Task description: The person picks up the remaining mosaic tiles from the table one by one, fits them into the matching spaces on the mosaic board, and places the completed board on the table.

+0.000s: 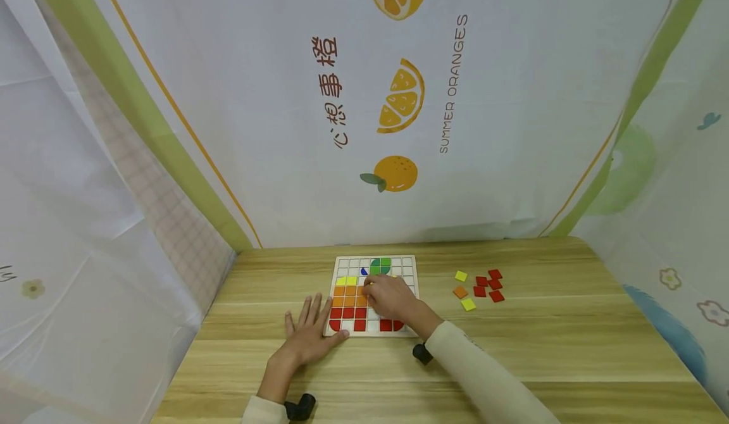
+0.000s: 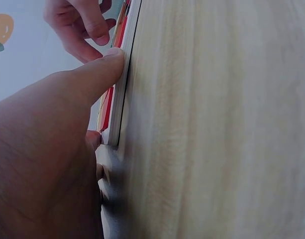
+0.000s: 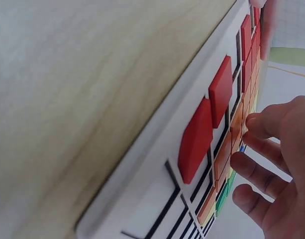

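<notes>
A white gridded tile board (image 1: 407,262) lies on the wooden table. Red tiles (image 1: 360,324) fill part of its near rows, with orange tiles (image 1: 338,291) and yellow tiles (image 1: 346,281) beyond them. Toward the far side are green tiles (image 1: 380,266) and a small blue piece (image 1: 364,272). My left hand (image 1: 312,342) spreads its fingers at the board's near left corner, its thumb (image 2: 110,64) resting on the edge. Bent fingers of my right hand (image 1: 393,296) reach down to the orange tiles in the middle; whether they pinch a tile is unclear. That hand covers several cells.
To the right of the board lie loose red tiles (image 1: 497,296), two yellow tiles (image 1: 468,304) and an orange tile (image 1: 460,292). A printed white curtain (image 1: 501,158) hangs behind the table. Black devices (image 1: 421,353) sit at both wrists.
</notes>
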Available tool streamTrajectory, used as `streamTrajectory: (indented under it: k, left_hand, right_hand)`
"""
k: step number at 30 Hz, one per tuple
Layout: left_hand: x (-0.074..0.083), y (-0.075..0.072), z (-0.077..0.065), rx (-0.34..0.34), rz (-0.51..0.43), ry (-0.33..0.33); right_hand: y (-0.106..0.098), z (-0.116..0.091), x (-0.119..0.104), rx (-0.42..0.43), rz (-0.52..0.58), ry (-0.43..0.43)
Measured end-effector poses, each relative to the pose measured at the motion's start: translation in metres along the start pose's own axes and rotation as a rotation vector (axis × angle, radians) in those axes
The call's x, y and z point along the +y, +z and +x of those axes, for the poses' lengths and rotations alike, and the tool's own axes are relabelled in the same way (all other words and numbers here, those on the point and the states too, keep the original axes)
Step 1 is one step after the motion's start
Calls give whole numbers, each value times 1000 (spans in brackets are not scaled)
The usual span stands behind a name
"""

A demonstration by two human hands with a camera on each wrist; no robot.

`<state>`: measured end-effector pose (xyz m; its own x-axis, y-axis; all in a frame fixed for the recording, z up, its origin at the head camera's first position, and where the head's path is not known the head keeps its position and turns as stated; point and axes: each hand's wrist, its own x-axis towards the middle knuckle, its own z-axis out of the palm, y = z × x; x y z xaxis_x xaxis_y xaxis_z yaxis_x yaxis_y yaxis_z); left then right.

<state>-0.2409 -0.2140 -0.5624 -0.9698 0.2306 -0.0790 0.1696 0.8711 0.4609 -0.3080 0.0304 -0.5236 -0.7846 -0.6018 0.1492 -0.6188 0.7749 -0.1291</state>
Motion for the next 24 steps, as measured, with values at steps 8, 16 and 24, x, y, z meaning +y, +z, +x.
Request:
streamTrajectory:
  k: [8,16,24]
  left_hand:
    - [-1,0,0,7,-9,5]
    - [-4,4,2,15,10,-13]
    - [-7,6,3,12,15,-14]
  right_hand:
    - [-1,-7,4,105,44,-14]
    - [-5,-18,11,172,93,7]
    - [-11,-31,24,200,67,51]
